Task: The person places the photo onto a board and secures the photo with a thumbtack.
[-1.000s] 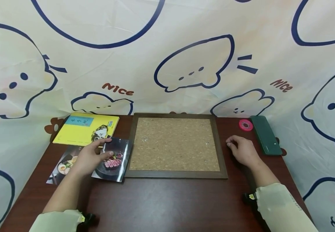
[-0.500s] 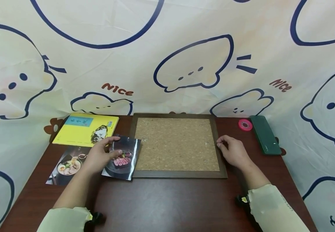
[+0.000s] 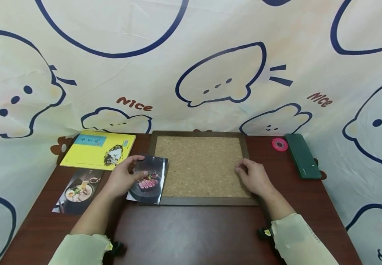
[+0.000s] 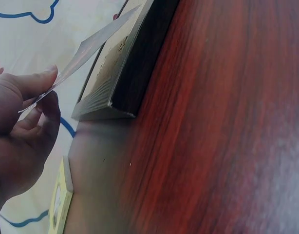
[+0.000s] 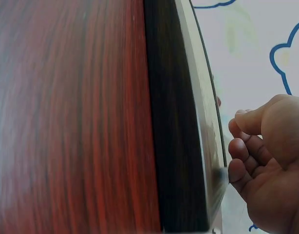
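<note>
A glossy photo print of sliced meat on a dark plate is pinched between the thumb and fingers of my left hand. In the left wrist view this print tilts upward from the fingers, its far part over the framed cork board. The head view shows the print overlapping the left side of the cork board, which lies flat in its brown frame. Over the board's right side is my right hand, fingers curled and thumb tip against the index finger. Nothing shows between them in the right wrist view.
A second print, of a noodle bowl, lies at the left below a yellow book. At the back right are a pink ring-shaped roll and a long green case. A patterned cloth wall stands behind the table.
My left hand has carried the meat print rightward onto the cork board's left part, uncovering more of the noodle print. My right hand has moved left from beside the frame to over the board.
</note>
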Demonstrator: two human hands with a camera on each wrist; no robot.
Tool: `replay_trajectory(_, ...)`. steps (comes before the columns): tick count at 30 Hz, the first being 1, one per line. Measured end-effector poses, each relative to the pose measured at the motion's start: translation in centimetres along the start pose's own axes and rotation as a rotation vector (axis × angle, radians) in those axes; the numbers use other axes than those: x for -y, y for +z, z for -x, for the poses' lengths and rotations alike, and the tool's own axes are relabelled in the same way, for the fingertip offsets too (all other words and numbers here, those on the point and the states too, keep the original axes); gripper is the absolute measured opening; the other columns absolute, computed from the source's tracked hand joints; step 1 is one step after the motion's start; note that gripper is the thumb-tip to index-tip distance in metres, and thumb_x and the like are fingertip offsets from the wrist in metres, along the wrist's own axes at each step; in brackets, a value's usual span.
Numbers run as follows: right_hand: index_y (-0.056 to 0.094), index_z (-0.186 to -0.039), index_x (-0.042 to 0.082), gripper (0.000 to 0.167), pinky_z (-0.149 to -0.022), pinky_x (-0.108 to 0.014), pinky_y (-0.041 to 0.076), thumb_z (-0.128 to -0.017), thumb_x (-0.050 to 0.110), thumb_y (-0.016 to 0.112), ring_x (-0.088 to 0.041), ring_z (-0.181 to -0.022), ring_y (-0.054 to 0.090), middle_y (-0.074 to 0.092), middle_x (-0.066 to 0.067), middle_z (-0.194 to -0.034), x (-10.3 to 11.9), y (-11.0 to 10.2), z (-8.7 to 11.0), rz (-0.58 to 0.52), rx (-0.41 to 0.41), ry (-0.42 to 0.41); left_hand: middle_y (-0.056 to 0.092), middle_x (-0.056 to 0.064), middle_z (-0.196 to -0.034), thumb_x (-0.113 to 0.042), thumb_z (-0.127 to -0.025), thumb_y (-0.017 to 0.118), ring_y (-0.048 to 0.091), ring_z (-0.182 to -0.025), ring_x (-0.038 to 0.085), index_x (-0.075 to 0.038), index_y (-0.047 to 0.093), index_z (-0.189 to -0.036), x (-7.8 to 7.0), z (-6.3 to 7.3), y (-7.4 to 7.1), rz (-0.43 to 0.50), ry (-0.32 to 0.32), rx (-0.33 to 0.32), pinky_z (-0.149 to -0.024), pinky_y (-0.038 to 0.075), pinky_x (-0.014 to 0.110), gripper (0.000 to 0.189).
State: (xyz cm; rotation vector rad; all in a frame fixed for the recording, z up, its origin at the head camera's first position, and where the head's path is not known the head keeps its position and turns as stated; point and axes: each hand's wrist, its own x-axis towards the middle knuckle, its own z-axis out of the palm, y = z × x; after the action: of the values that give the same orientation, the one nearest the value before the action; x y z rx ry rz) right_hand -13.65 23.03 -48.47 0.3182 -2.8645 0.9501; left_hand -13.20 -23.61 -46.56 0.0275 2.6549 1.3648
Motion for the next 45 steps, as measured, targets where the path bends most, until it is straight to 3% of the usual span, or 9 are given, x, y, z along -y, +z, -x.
replay_trajectory(4, 0.070, -0.100, 0.009, 0.005, -0.074, -0.040, 0.050, -0.100, 0.014, 0.068, -0.018, -0.081, 0.060, 0.070, -0.001, -0.091, 0.9, 0.5, -0.3, -0.024, -0.006, -0.006, 0.055, 0.018, -0.142, -0.027, -0.093, 0.080, 0.056, -0.123, 0.040, -0.015, 0.054, -0.146, -0.3, -0.3, 0.5, 0.009, 0.014, -0.010, -0.095, 0.050, 0.052, 0.059)
replay_trajectory(11, 0.071, -0.101, 0.011, 0.004, -0.073, -0.038, 0.051, -0.100, 0.015, 0.069, -0.016, -0.080, 0.061, 0.070, 0.001, -0.091, 2.6, 1.7, -0.9, -0.059, 0.005, -0.013, 0.059, 0.016, -0.131, -0.025, -0.093, 0.080, 0.060, -0.109, 0.034, -0.015, 0.055, -0.144, -1.0, -0.9, 1.6, 0.015, 0.026, -0.024, -0.080, 0.052, 0.041, 0.058)
replay_trajectory(19, 0.071, -0.102, 0.015, 0.003, -0.074, -0.038, 0.051, -0.101, 0.016, 0.068, -0.016, -0.082, 0.061, 0.071, 0.002, -0.093, 3.5, 2.5, -1.3, -0.106, 0.023, 0.001, 0.058, 0.018, -0.136, -0.023, -0.093, 0.080, 0.060, -0.113, 0.036, -0.016, 0.055, -0.143, -1.6, -1.7, 3.0, -0.008, 0.054, -0.030, -0.083, 0.053, 0.047, 0.057)
replay_trajectory(28, 0.071, -0.102, 0.014, 0.003, -0.077, -0.039, 0.052, -0.100, 0.016, 0.070, -0.016, -0.083, 0.062, 0.071, 0.003, -0.092, 4.5, 3.6, -1.5, -0.145, 0.050, 0.015, 0.060, 0.014, -0.130, -0.023, -0.092, 0.081, 0.058, -0.096, 0.028, -0.016, 0.056, -0.142, -1.6, -2.8, 4.4, -0.031, 0.054, -0.027, -0.072, 0.050, 0.039, 0.056)
replay_trajectory(34, 0.071, -0.104, 0.019, 0.005, -0.081, -0.041, 0.054, -0.102, 0.022, 0.068, -0.015, -0.088, 0.065, 0.073, 0.004, -0.098, 5.1, 4.4, -2.0, -0.093, 0.070, 0.033, 0.060, 0.015, -0.130, -0.022, -0.092, 0.081, 0.056, -0.087, 0.025, -0.014, 0.057, -0.141, -2.0, -3.5, 5.4, -0.022, 0.076, -0.023, -0.068, 0.048, 0.037, 0.055)
replay_trajectory(37, 0.071, -0.105, 0.021, 0.006, -0.085, -0.042, 0.054, -0.103, 0.024, 0.066, -0.016, -0.094, 0.066, 0.073, 0.005, -0.101, 5.6, 4.6, -2.4, -0.088, 0.090, 0.048, 0.057, 0.016, -0.135, -0.021, -0.092, 0.080, 0.057, -0.089, 0.027, -0.013, 0.057, -0.142, -2.2, -3.9, 5.8, -0.039, 0.089, -0.022, -0.072, 0.049, 0.040, 0.055)
replay_trajectory(43, 0.071, -0.102, 0.020, 0.004, -0.088, -0.041, 0.054, -0.102, 0.018, 0.067, -0.017, -0.096, 0.066, 0.072, 0.004, -0.100, 6.5, 5.4, -3.1, -0.137, 0.096, 0.027, 0.052, 0.019, -0.144, -0.023, -0.091, 0.082, 0.055, -0.118, 0.034, -0.011, 0.056, -0.143, -2.5, -4.8, 6.7, -0.110, 0.106, -0.024, -0.098, 0.047, 0.054, 0.059)
replay_trajectory(45, 0.071, -0.101, 0.020, 0.004, -0.087, -0.040, 0.055, -0.101, 0.017, 0.068, -0.016, -0.094, 0.066, 0.072, 0.004, -0.099, 6.7, 5.6, -3.3, -0.142, 0.092, 0.017, 0.052, 0.020, -0.144, -0.024, -0.091, 0.082, 0.055, -0.122, 0.035, -0.010, 0.055, -0.144, -2.7, -5.0, 7.0, -0.121, 0.114, -0.022, -0.101, 0.046, 0.055, 0.061)
